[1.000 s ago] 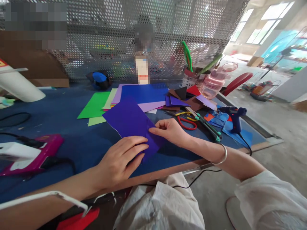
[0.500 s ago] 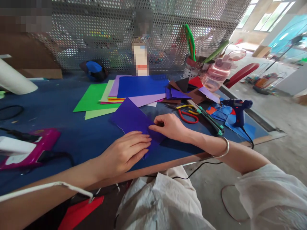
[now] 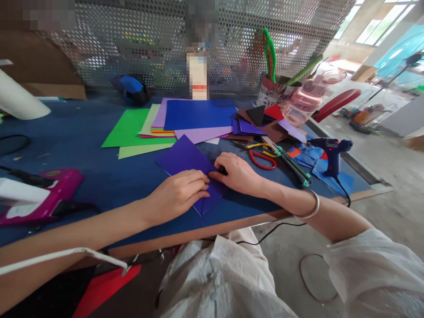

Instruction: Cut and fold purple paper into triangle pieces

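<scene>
Beyond purple paper, pot, green items inside

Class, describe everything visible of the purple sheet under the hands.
The purple sheet looks like plain paper. It lies aslant on the blue table near its front edge, one corner pointing away from the person. A fold line seems to run to the nearest corner. The left hand lies across it; the right hand touches its right side.

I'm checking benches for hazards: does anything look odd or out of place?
The glue gun, near the right edge of the table, among loose blue scraps: its small red light shows, so it may be hot.
</scene>
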`<action>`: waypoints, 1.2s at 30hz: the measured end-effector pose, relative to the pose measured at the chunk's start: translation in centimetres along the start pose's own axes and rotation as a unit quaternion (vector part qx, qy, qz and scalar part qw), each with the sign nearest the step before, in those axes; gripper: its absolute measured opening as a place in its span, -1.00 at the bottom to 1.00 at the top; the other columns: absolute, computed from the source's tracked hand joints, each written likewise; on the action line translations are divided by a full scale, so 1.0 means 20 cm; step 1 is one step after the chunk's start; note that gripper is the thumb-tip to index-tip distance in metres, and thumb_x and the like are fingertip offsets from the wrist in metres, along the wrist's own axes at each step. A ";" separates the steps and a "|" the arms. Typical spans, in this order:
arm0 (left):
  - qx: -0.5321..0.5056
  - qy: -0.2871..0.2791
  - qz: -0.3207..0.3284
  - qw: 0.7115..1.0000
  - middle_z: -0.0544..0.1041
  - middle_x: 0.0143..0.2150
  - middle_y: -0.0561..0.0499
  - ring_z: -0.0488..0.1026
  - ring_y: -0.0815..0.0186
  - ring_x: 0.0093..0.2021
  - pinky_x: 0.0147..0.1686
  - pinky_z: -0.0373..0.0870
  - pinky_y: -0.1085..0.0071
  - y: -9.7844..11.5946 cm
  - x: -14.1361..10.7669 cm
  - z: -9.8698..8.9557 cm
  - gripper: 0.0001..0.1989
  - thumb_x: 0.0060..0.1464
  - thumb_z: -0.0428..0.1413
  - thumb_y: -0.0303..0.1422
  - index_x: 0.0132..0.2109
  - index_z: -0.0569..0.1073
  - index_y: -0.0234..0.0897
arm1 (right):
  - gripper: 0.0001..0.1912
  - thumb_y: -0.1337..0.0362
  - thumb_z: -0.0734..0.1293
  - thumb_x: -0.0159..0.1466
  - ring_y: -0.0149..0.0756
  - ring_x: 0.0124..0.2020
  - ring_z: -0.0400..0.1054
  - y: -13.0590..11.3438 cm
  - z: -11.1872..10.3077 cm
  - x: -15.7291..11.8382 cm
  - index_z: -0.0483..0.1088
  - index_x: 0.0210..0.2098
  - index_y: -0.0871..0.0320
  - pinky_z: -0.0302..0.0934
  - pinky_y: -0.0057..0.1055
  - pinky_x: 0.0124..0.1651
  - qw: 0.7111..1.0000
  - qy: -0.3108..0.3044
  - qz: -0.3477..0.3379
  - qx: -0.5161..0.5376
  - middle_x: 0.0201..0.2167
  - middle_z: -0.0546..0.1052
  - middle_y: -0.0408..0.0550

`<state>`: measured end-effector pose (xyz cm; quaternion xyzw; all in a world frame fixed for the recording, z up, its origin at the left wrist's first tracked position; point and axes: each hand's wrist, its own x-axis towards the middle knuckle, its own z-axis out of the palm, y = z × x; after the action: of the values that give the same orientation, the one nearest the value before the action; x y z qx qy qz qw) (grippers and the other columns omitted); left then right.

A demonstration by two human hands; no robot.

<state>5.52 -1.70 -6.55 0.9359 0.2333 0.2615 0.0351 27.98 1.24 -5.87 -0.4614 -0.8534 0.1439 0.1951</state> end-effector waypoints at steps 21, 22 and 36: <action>-0.016 -0.078 -0.091 0.993 0.49 0.35 -0.28 0.38 -0.03 0.42 0.34 0.44 -0.05 -0.08 -0.02 0.02 -0.54 0.42 0.03 -0.01 0.06 0.52 -0.34 | -0.79 0.26 0.46 0.37 -0.23 -0.17 0.34 -0.01 -0.01 -0.01 0.35 -0.31 0.15 0.18 -0.30 -0.08 0.999 -0.006 0.024 -0.022 -0.24 0.46 -0.03; -0.014 -0.079 -0.093 0.992 0.51 0.34 -0.28 0.40 -0.04 0.40 0.34 0.44 -0.05 -0.08 -0.01 0.02 -0.53 0.41 0.03 0.01 0.05 0.52 -0.34 | -0.78 0.24 0.46 0.37 -0.21 -0.16 0.34 -0.01 -0.01 -0.01 0.35 -0.29 0.15 0.18 -0.29 -0.07 0.999 -0.007 0.033 -0.027 -0.23 0.46 -0.01; -0.025 -0.121 -0.133 0.983 0.52 0.33 -0.26 0.43 -0.05 0.37 0.39 0.35 0.01 -0.07 0.04 -0.01 -0.46 0.35 0.03 0.06 0.08 0.56 -0.33 | -0.84 0.26 0.41 0.40 -0.21 -0.21 0.34 -0.01 -0.03 -0.11 0.35 -0.25 0.13 0.19 -0.27 -0.07 0.998 0.015 -0.030 -0.061 -0.28 0.50 -0.03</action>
<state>5.38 -0.15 -6.25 0.9200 0.3434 0.1449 0.1213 29.25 -0.72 -5.81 -0.4484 -0.8713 0.0785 0.1836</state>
